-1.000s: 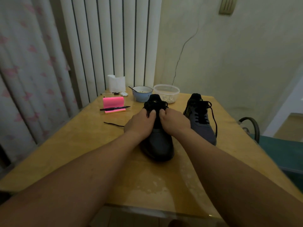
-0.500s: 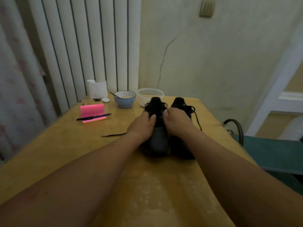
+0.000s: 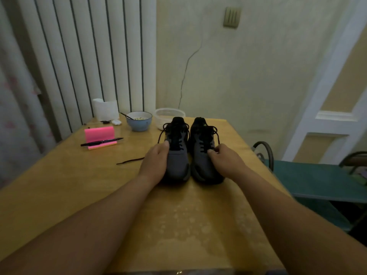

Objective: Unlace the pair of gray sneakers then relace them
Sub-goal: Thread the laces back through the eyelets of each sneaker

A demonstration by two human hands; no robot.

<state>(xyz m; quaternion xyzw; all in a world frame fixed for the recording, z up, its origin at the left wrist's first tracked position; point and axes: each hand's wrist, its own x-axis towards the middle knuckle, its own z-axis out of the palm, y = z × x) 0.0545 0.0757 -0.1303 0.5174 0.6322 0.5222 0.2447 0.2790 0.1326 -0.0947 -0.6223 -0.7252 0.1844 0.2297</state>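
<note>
A person's two bare forearms are reaching forward across a yellow wooden desk (image 3: 59,185). Two sneakers are standing side by side near its far right part, toes pointing toward the person, sides almost touching. The left gray sneaker (image 3: 176,157), of mesh fabric with a dark sole, is being held by the left hand (image 3: 155,161), which is cupping its outer side with the thumb lying on the upper just below the lacing; the other fingers are hidden behind the shoe. The right hand (image 3: 226,161) is curling its fingers over the right gray sneaker (image 3: 202,163) and pinching the black lace (image 3: 206,142) at the lowest rows. Both shoes are showing laces threaded through, with loose loops hanging near the tongues. A separate thin black cord (image 3: 130,161) is lying on the desk left of the left hand. Farther left, a black pen (image 3: 101,142) is lying across a bright pink note holder (image 3: 99,133). Behind it, a round blue bowl (image 3: 139,123) and a clear plastic tub (image 3: 168,116) are sitting beside the sneakers' heels.
</note>
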